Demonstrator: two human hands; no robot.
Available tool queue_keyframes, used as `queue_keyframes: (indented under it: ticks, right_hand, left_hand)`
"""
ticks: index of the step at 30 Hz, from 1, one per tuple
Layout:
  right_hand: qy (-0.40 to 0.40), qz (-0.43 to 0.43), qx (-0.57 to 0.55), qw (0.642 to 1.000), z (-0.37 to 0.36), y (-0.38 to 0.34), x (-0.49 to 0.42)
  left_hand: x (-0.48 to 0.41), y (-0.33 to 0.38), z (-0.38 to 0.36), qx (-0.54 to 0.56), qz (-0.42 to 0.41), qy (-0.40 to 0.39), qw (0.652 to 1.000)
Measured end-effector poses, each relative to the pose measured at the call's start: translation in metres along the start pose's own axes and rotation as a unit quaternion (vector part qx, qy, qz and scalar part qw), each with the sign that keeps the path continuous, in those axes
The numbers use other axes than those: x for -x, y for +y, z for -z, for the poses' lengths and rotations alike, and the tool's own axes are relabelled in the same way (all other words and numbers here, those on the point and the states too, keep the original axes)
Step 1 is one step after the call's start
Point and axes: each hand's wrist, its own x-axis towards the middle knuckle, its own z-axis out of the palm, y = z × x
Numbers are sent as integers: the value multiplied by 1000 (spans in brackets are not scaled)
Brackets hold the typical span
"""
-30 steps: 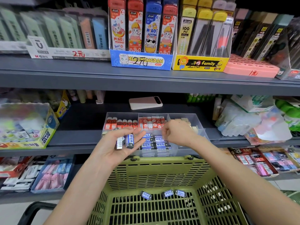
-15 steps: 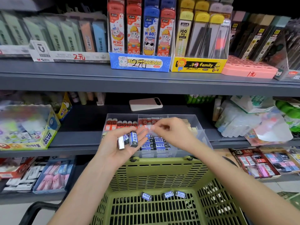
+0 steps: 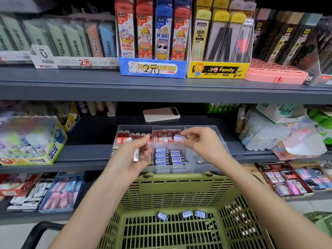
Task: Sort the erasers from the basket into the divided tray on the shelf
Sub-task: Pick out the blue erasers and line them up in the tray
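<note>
– Between the thumb and fingertips of the right hand (image 3: 203,146), what is that?
– One small blue-and-white wrapped eraser (image 3: 178,137), pinched and held above the clear plastic divided tray (image 3: 197,126), over its middle section.
– And the left hand (image 3: 131,159)?
– Curled round a second eraser (image 3: 136,155), barcode side showing. There may be another near its fingertips, but I cannot tell. It hangs just left of the right hand, over the tray's front edge.
– What lies under the hands?
– Beneath the right hand, neat rows of matching blue-labelled erasers (image 3: 168,156). Beyond the left hand's fingertips, red-wrapped erasers (image 3: 124,138) stand in the back compartments.
– How much is left?
– Most looks sorted, I judge. Down below both wrists, the olive-green slotted plastic basket (image 3: 179,191) holds three loose blue erasers (image 3: 186,213) on its floor. Those, plus the ones in hand, remain to be placed.
</note>
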Motion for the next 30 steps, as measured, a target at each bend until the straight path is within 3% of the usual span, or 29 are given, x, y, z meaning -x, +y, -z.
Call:
queue_keyframes:
  ticks: [6,17,27,28,30]
  right_hand:
    - [-52,59,205,976,-10,13,-17]
    - [-5,110,305,946,-26,13,-11]
    - [5,79,315,946,-23,18,-9]
    - [22,79,283,956,-20,14,-6]
    - [6,64,114,991,-13,0,2]
  left_hand:
    - [0,-1,8,-90,15,12,996]
    - [2,1,11,-20,29,-50,998]
    - [3,-7,17,-118,-35,-73,990]
    - [4,-8,17,-128,-40,-78,988]
    - [4,-8,15,-150,-54,-93,983]
